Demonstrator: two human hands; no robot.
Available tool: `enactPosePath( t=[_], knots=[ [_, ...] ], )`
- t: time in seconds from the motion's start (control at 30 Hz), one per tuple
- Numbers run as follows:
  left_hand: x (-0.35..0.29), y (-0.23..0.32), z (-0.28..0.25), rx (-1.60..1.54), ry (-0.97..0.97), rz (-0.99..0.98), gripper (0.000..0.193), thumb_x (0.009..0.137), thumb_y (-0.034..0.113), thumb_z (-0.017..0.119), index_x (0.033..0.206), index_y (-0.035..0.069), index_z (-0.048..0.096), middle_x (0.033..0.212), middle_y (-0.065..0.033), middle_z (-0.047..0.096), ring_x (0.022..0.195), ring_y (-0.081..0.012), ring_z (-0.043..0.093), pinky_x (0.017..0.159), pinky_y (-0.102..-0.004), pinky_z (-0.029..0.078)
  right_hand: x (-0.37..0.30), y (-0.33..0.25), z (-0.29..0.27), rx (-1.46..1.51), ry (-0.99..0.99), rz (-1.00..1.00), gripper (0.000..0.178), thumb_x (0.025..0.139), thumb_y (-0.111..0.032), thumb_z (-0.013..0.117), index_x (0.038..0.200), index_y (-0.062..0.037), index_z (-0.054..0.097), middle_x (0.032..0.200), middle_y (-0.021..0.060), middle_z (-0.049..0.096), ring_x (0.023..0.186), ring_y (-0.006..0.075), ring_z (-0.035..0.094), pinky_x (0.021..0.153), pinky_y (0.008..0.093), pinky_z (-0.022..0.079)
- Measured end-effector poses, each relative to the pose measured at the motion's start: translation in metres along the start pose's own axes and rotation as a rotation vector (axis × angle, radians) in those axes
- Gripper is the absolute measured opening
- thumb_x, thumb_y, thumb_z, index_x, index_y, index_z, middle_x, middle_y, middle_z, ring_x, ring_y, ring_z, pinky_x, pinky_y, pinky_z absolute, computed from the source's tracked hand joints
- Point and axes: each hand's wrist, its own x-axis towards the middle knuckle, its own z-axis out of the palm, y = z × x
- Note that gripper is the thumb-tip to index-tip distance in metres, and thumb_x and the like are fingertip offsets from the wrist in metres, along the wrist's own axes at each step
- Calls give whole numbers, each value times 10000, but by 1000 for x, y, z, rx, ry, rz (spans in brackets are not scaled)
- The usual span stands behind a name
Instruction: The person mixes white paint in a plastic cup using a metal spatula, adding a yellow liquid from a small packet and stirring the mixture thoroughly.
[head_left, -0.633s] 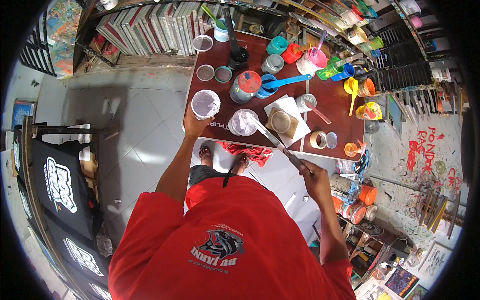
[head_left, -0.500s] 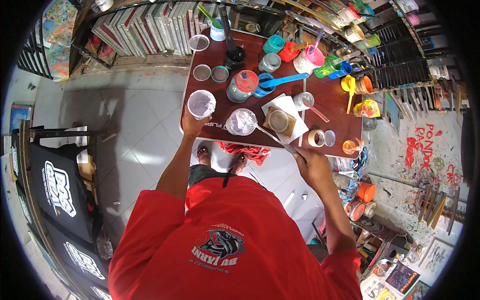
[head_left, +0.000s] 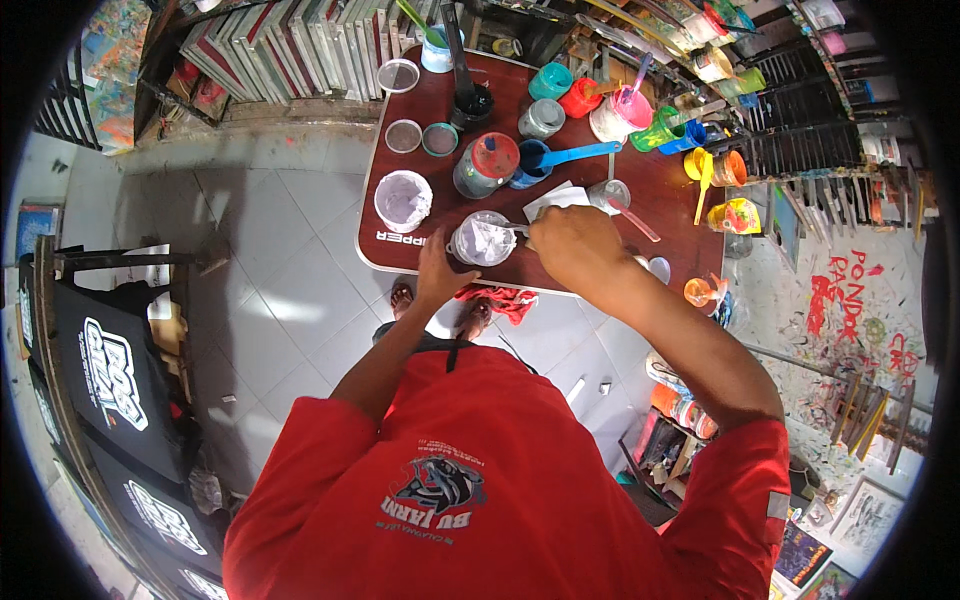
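Note:
A white tub of pale, thick paste (head_left: 485,243) stands at the near edge of the dark red table (head_left: 430,90). My left hand (head_left: 437,272) curves around its near left side, thumb and fingers against the wall. My right hand (head_left: 578,243) is closed on the handle of a spatula (head_left: 518,229), whose front end dips into the paste; most of the handle is hidden in the fist. To the left stands a second white tub (head_left: 403,201), its inside smeared with the same pale paste. No hand touches that one.
Behind the tubs stand a grey jar with a red-stained lid (head_left: 492,158), a blue pot with a blue spatula (head_left: 532,166) and several coloured paint pots. A white sheet (head_left: 556,200) lies partly under my right forearm. Framed screens (head_left: 290,50) line the back; dark printed shirts (head_left: 115,375) are at left.
My left hand has let go of the left tub and moved right to the paste tub. My right hand has moved up and left, bringing the spatula more upright over the paste.

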Motion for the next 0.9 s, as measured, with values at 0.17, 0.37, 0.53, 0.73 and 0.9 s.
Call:
enactPosePath(
  t=[0.17,0.37,0.53,0.73,0.9],
  knots=[
    [31,29,14,-250,-113,-1,892,564,220,922,1299,26,454,1282,-215,556,1219,-410,511,1023,-484,431,14,-3,-4,3,-119,-20,159,808,-98,598,812,-39,745,815,177,721,783,317,730,639,417,580],
    [30,23,30,-316,-88,-7,827,566,194,898,1266,18,493,1222,-214,594,1182,-414,546,1011,-474,449,17,23,2,78,-239,-23,173,812,-135,613,835,-26,745,823,181,721,792,327,724,658,429,576],
    [24,23,32,-227,-70,200,798,604,157,879,1291,16,497,1251,-202,586,1195,-392,554,1021,-462,456,7,50,-11,193,-429,28,178,796,-124,611,870,-11,726,854,206,710,820,365,705,697,473,555],
    [22,22,25,-152,-91,281,803,616,165,870,1301,-10,489,1291,-205,561,1225,-402,524,1055,-473,433,-38,43,-23,-61,-183,-15,141,816,-90,592,852,-18,707,818,184,705,687,320,715,559,435,568],
    [30,27,25,-95,-112,393,807,627,184,865,1317,1,489,1313,-220,547,1248,-426,499,1075,-486,419,-56,9,21,-144,-138,17,164,821,-81,589,939,-21,687,821,140,701,687,295,728,542,396,578]
  ],
)
